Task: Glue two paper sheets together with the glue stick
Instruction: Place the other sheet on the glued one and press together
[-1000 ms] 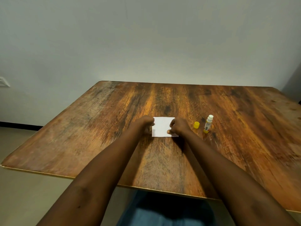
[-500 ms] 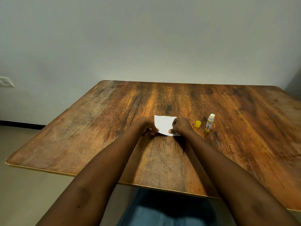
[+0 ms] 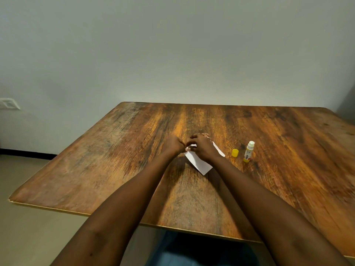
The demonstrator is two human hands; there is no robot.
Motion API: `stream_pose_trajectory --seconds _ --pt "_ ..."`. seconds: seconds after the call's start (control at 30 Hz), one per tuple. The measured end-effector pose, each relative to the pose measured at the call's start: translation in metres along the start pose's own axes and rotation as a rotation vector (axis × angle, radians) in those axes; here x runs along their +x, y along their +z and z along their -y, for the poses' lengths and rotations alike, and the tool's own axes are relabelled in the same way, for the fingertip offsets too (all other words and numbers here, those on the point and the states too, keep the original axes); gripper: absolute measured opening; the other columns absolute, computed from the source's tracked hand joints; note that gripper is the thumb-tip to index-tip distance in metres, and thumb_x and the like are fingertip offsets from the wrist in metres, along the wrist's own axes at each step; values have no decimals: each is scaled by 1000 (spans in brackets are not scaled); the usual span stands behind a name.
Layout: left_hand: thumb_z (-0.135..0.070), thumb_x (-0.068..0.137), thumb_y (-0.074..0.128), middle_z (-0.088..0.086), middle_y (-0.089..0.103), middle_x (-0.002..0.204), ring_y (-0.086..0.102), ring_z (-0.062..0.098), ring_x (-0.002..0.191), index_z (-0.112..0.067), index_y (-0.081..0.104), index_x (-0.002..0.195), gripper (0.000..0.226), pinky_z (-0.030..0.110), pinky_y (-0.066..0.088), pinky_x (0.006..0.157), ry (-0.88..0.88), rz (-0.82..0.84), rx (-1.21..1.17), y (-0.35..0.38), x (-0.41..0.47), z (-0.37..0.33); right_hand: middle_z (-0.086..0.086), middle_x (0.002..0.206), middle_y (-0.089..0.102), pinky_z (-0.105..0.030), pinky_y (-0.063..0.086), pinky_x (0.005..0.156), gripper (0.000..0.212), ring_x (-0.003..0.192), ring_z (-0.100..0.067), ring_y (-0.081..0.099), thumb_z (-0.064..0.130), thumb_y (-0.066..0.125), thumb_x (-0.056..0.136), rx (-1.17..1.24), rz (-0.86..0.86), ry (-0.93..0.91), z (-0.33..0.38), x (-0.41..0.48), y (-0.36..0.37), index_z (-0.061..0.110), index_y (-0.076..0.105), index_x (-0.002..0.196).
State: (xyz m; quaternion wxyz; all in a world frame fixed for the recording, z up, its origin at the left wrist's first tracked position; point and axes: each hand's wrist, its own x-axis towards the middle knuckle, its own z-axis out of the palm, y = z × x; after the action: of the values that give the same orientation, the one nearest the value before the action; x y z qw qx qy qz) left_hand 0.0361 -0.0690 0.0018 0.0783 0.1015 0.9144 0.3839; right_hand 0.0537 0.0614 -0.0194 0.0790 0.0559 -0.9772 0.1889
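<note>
A plain indoor room is shown, of a kind that cannot be told more closely: perhaps an office or a room in a home. A bare, pale wall (image 3: 172, 54) is seen behind a large wooden table (image 3: 115, 160) with a worn, dark-grained top. A white switch plate (image 3: 8, 103) is fixed low on the wall at the left. A dark skirting strip (image 3: 25, 152) is run along the wall's foot above a pale floor (image 3: 23, 227).

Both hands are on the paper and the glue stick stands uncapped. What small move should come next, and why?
Probably press the paper flat: the left hand and right hand pinch one corner, and the glue stick stands untouched beside its yellow cap. Whether glue is already on is unclear.
</note>
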Motion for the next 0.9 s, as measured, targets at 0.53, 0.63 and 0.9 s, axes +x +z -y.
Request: stream_pose_trajectory --seconds 0.53,0.63,0.9 --pt "-11 88 60 18 62 81 52 21 72 8 68 92 21 30 37 65 112 -88 -66 -3 4 13 -5 116 67 -59 -5 112 20 135 -30 34 24 52 91 123 -99 158 10 21 0 15 70 95" --pt "-10 87 61 21 69 93 56 22 80 5 70 97 20 31 42 70 122 -125 -79 -1 3 13 -2 118 67 -60 0 111 20 133 -26 39 27 57 89 175 -85 165 11 22 -5 17 73 96" --pt "-12 79 72 18 74 91 68 29 82 -1 74 96 20 23 42 58 144 -199 -124 -2 -1 17 -1 103 70 -67 5 106 19 134 -27 36 29 58 88 23 -29 109 4 16 -15 18 73 86"
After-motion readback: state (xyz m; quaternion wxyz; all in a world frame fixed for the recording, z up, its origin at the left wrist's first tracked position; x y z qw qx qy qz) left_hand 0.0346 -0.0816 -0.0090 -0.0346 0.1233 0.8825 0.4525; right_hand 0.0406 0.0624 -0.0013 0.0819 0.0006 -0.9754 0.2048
